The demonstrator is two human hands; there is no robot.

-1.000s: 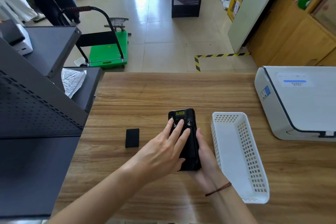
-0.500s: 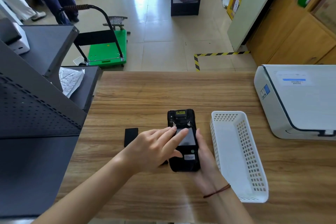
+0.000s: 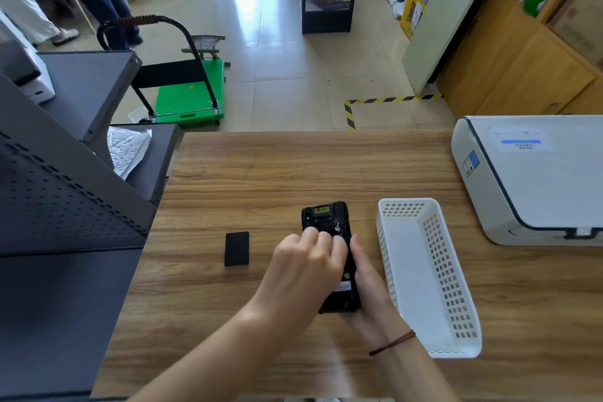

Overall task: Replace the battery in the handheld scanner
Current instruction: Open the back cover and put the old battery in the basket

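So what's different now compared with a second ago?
The left hand, which lay flat over the scanner a second ago, has pulled back and curled, its fingers now pressing near the scanner's upper part. The right hand still cradles the scanner from beside and below. The small black piece on the table and the white basket have not moved.

Both forearms reach forward from the lower edge of the view and meet near the middle. The left hand [image 3: 305,266] lies palm down, knuckles raised, its fingers [image 3: 310,233] curled and bunched, their tips blurred. The right hand [image 3: 367,284] lies beside and partly under it, palm turned inward, thumb stretched forward, a thin reddish band on the wrist.
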